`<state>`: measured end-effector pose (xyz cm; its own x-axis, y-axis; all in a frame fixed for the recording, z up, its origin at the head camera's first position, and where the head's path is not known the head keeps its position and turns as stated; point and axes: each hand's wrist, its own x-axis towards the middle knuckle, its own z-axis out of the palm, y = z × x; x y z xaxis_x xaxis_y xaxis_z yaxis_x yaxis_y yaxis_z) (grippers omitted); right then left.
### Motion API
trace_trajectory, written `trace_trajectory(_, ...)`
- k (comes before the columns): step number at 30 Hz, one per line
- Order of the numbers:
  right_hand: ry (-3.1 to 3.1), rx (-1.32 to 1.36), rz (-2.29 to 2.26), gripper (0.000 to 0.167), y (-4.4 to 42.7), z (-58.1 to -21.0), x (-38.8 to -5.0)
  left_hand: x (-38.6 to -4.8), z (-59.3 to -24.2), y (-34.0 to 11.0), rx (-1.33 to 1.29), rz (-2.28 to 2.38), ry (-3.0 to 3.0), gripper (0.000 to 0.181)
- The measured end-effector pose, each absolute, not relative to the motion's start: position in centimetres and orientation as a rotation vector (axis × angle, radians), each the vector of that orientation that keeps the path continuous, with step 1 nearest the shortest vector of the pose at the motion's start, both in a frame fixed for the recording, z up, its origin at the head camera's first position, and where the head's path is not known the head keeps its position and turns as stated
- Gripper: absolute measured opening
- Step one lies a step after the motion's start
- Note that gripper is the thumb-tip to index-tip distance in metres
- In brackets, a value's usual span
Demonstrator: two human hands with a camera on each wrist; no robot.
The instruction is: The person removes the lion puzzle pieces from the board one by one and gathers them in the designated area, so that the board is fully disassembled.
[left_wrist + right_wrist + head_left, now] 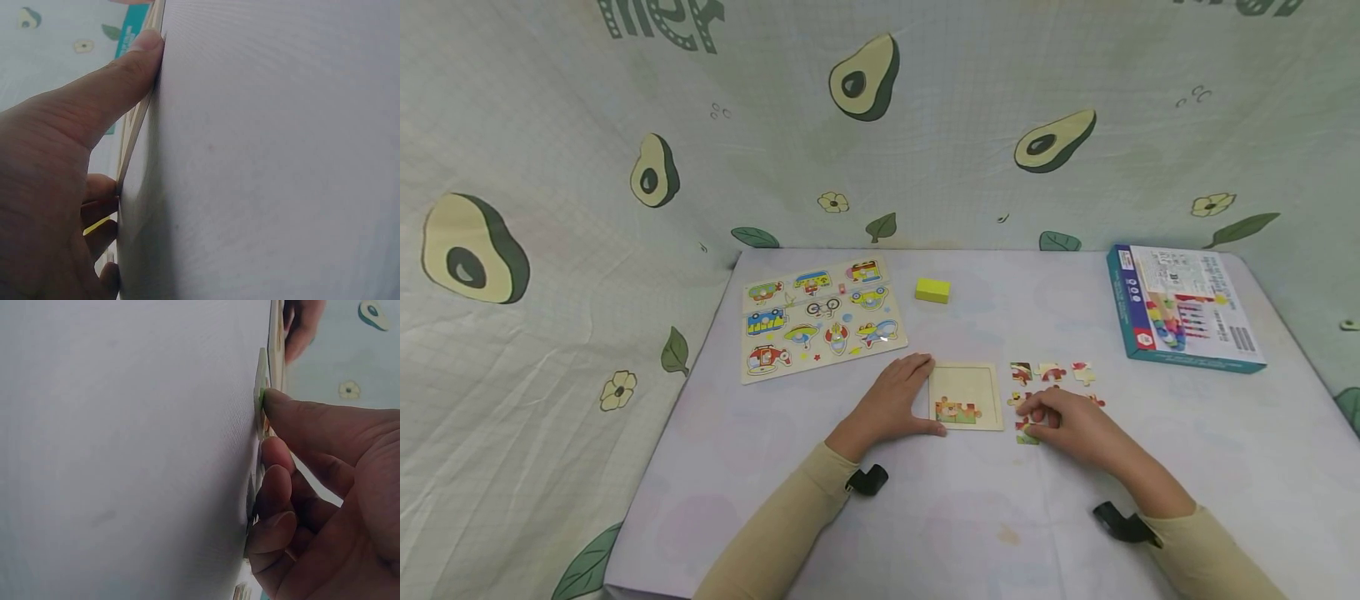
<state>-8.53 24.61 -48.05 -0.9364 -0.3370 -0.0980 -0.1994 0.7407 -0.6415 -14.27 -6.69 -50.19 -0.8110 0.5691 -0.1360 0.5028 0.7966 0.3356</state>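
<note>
A square wooden puzzle board (964,377) lies on the table, with joined picture pieces (957,411) in its lower left part. My left hand (891,404) holds the board's left side, thumb at the near edge and fingers by the far left corner. Just right of the board, my right hand (1071,425) has curled fingers and pinches a jigsaw piece (1027,437) with green on it. In the right wrist view, the thumb presses on that piece (260,394), which looks slightly tilted. Other loose pieces (1051,372) lie beyond the right hand, some partly hidden by it.
A vehicle picture puzzle (808,354) lies at the back left. Near the back middle sits a yellow block (932,290). A flat toy box (1195,308) occupies the back right. Avocado-print cloth (955,183) hangs behind the table (925,533).
</note>
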Motion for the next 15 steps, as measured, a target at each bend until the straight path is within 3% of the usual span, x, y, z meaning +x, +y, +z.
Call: trace_trajectory(15, 2.765, -0.429, -0.962, 0.017, 24.43, -48.14, -8.76, -14.15, -49.99, -6.69, 0.848, 0.423, 2.760, 0.114)
